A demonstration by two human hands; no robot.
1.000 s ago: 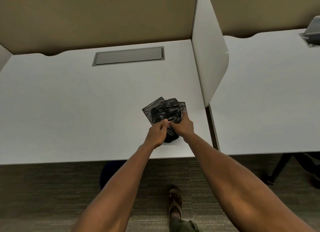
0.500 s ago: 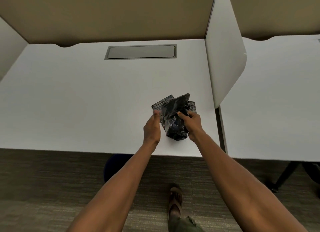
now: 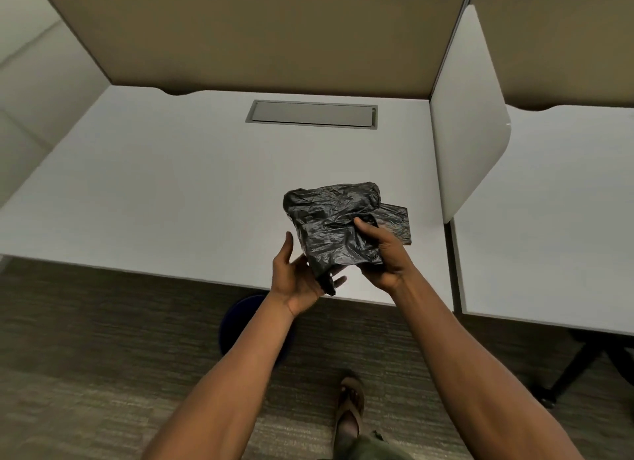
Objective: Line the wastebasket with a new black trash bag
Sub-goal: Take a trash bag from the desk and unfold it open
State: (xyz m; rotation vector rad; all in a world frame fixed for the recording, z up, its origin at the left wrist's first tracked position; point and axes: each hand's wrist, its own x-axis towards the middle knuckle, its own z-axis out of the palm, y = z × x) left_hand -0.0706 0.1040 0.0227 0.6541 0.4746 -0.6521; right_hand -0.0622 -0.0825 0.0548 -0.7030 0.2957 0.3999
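A crumpled black trash bag (image 3: 329, 226) is held up just above the front of the white desk (image 3: 154, 192). My right hand (image 3: 387, 254) grips its right side, thumb pressed on top. My left hand (image 3: 295, 278) is palm up below the bag's hanging lower end, fingers spread and not closed on it. Another folded black bag (image 3: 398, 219) lies flat on the desk behind my right hand. The dark blue wastebasket (image 3: 236, 322) stands on the floor under the desk's front edge, mostly hidden by the desk and my left forearm.
A white divider panel (image 3: 466, 116) rises right of the bags, with a neighbouring desk (image 3: 549, 219) beyond it. A grey cable cover (image 3: 312, 114) sits at the desk's back. My sandalled foot (image 3: 350, 404) is on the carpet. Black chair legs (image 3: 583, 363) stand at the right.
The bag has been lifted off the desk and has loosened into a wider crumpled shape. My left hand let go, dropped and turned palm up under it. The view tilted upward.
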